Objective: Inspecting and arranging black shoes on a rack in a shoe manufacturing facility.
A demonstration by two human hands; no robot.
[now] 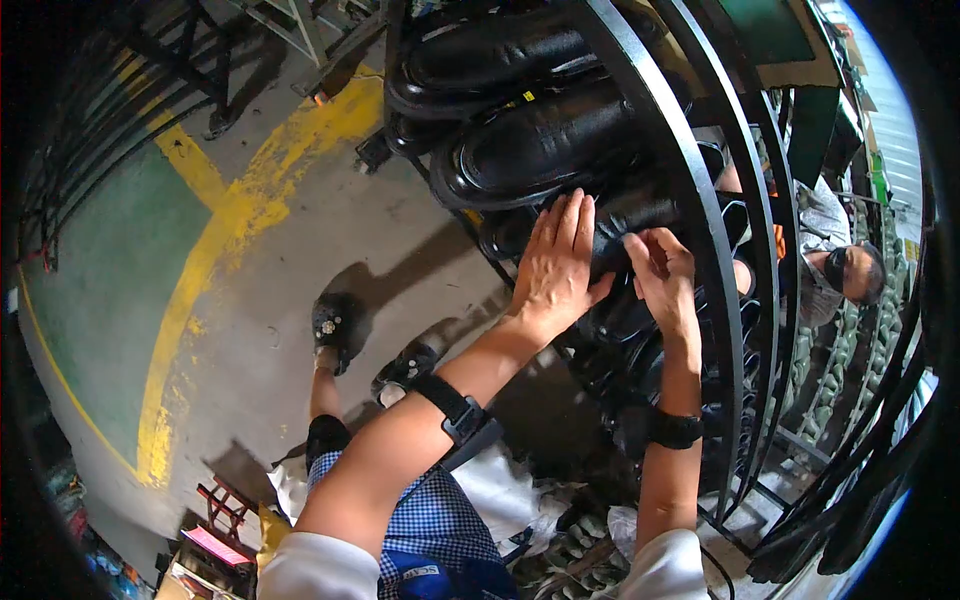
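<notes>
Glossy black shoes lie stacked on a dark metal rack in front of me. My left hand [556, 262] rests flat, fingers stretched out, on a black shoe [643, 211] in the middle of the stack. To its right, my right hand [664, 272] has its fingers curled, with thumb and fingertips together against the same shoe. Whatever it pinches there is too small or hidden to make out. Just above my hands sits another black shoe [550, 140], and a further black shoe [500, 62] lies above that. More dark shoes below are partly hidden by my arms.
Curved black rack bars [690, 170] run close along the right of my right hand. Beyond them is a masked person [835, 265]. Left of the rack, the grey floor [300, 290] carries yellow lines [190, 300] and a green area [95, 300]. Metal frames stand at the upper left.
</notes>
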